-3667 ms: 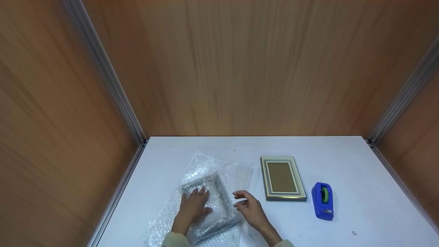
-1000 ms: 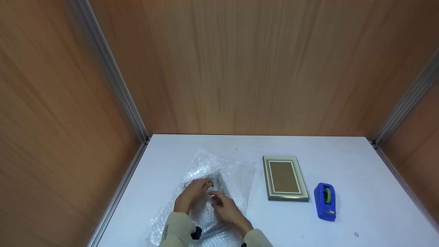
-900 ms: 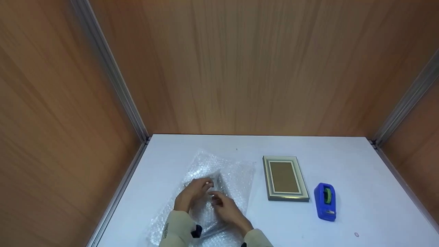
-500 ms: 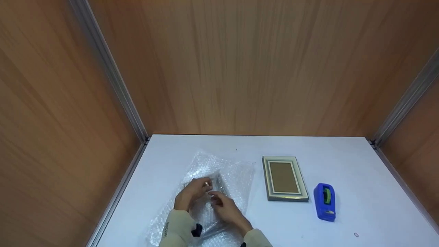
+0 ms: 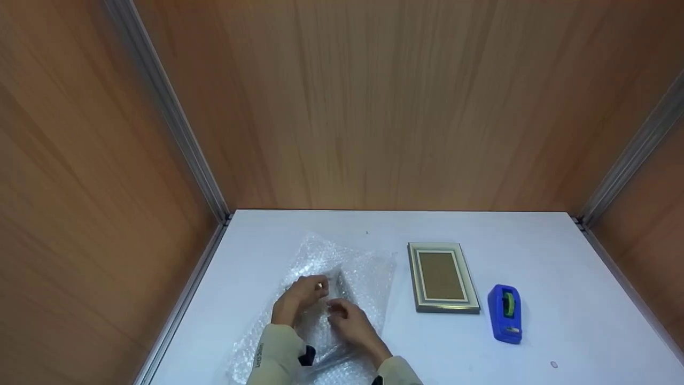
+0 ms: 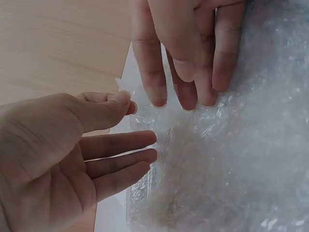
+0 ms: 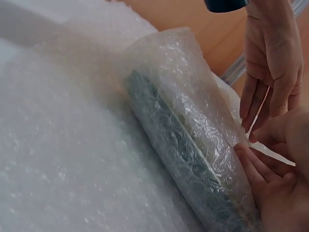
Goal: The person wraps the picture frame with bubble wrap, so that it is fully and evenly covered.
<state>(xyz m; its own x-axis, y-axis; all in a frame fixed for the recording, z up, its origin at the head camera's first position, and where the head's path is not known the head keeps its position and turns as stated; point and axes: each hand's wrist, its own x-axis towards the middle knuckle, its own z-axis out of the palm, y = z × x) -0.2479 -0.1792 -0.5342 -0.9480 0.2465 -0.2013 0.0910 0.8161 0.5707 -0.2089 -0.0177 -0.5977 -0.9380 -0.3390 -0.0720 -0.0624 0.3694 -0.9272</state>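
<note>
On the white table, a sheet of bubble wrap (image 5: 368, 272) is folded over a rectangular frame (image 5: 342, 286), whose dark edge (image 7: 181, 145) shows through. My left hand (image 5: 300, 299) is over the far left of the bundle. Thumb and index finger of the left hand (image 6: 63, 140) pinch a small clear strip of tape (image 6: 120, 86), its other fingers straight. Close beside it, my right hand (image 5: 350, 323) has its fingertips at the wrap's surface. In the left wrist view, the right hand (image 6: 188, 43) reaches down from the top, fingers mostly straight, thumb in front.
Right of the bundle lies a second picture frame (image 5: 470, 289), pale with a brown centre. Beyond it stands a blue tape dispenser (image 5: 505, 331) with a green core. Wooden panels (image 5: 352, 107) rise behind and on both sides. A tiny clear scrap (image 5: 553, 364) lies near the front right.
Several seconds ago my left hand lay spread on the wrapped frame, with the right hand apart at its side. Both came together over it. During the last second the hands have barely moved.
</note>
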